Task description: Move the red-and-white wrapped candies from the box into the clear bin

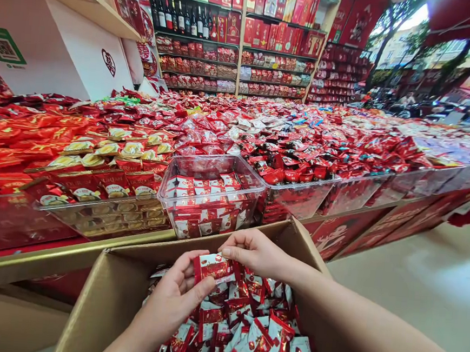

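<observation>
Above an open cardboard box [107, 296], my left hand [179, 291] holds a red and white candy packet [215, 268] between thumb and fingers. The thumb and fingertips of my right hand [249, 250] pinch the upper right corner of the same packet. Many loose packets [250, 340] of the same red and white kind lie in the box below both hands. Just beyond the box's far edge stands a clear plastic bin [211, 198], partly filled with rows of these packets.
Durian packets [116, 183] fill a bin on the left, and dark red packets [296, 164] lie to the right. A clear divider edge [381, 174] runs along the display front. Shelves [241, 35] with bottles and red boxes stand behind.
</observation>
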### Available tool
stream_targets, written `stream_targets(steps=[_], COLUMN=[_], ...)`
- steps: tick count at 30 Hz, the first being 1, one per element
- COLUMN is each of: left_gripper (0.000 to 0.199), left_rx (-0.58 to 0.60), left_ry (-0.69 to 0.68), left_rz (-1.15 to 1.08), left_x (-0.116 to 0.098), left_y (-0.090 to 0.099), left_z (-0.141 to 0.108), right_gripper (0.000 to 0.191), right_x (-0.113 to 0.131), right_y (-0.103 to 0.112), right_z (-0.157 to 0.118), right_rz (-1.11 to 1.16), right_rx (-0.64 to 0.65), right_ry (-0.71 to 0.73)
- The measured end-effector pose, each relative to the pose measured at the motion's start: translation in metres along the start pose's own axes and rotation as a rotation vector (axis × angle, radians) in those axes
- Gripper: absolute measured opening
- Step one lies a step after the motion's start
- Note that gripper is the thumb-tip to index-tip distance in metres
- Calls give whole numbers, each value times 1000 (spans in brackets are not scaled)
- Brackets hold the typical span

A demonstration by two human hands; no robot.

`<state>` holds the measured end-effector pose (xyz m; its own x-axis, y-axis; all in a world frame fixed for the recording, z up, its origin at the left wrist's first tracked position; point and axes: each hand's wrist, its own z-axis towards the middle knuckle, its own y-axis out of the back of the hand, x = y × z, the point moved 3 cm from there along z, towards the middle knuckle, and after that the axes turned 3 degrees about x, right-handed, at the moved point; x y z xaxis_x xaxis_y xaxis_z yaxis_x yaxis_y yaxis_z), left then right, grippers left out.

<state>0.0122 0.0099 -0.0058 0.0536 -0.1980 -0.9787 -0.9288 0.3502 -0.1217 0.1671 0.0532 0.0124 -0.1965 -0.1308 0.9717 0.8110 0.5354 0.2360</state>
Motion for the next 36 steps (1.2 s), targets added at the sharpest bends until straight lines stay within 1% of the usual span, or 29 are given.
stream_targets(steps=[3, 5, 6, 7, 10, 11, 12, 13, 14, 15, 17, 19, 20, 22, 24, 26, 28, 30, 31, 32, 34, 35, 36], left_gripper=[24, 23, 24, 26, 40, 39, 34, 28, 25, 25, 31, 40, 44, 50, 54, 56, 55, 52, 50, 49, 46, 45, 43], left_rx=[29, -6, -26, -25, 62, 77, 70, 42, 6, -24, -71, -102, -111, -108, -94, -99, -137, -189, -215, -235, -249, -239, -216], left_ry=[54, 55, 61, 86, 242, 270, 268, 237, 184, 126, 25, -44, -65, -81, -85, -95, -106, -88, -74, -58, -40, -43, -48], left_rz=[38, 38, 5, -62, -352, -418, -447, -448, -435, -417, -376, -323, -294, -254, -245, -255, -260, -254, -251, -253, -277, -296, -322], left_x=[6, 7, 6, 5, 2, 0, -2, -4, -5, -7, -8, -7, -7, -6, -5, -5, -4, 0, 2, 3, 4, 3, 0], left_y=[0, 2, 2, 3, -1, -2, -3, -3, -2, -2, -1, 0, 0, 0, -1, -1, 0, 1, 1, 1, 0, -1, -2], left_z=[1, 0, -1, -2, -6, -7, -7, -7, -7, -6, -3, -1, 0, 0, 0, 0, 0, 2, 2, 2, 0, -1, -3], right_gripper=[22, 21, 20, 20, 16, 15, 14, 13, 14, 18, 32, 42, 44, 45, 44, 43, 36, 26, 22, 22, 29, 30, 28], right_x=[2, 3, 4, 6, 13, 15, 17, 17, 16, 14, 7, 0, -2, -4, -6, -6, -4, 2, 8, 13, 20, 23, 26], right_y=[-1, -2, -2, -2, -1, -1, -2, -2, -3, -3, -5, -10, -13, -16, -18, -20, -19, -18, -19, -22, -30, -34, -37], right_z=[-1, -1, -2, -3, -5, -6, -7, -7, -6, -5, -2, -1, 0, 1, 1, 1, -1, -6, -9, -12, -17, -19, -21], right_rz=[-34, -40, -40, -46, -115, -129, -131, -115, -76, -13, 153, 296, 339, 382, 406, 383, 241, -45, -211, -374, -669, -806, -938], right_rx=[-17, -30, -41, -55, -98, -99, -98, -104, -113, -123, -119, -52, -13, 26, 12, -11, -82, -193, -217, -207, -95, -42, -15], right_ry=[22, 45, 66, 99, 254, 300, 331, 341, 315, 257, 77, -79, -117, -125, -97, -69, -13, 109, 193, 280, 418, 464, 499])
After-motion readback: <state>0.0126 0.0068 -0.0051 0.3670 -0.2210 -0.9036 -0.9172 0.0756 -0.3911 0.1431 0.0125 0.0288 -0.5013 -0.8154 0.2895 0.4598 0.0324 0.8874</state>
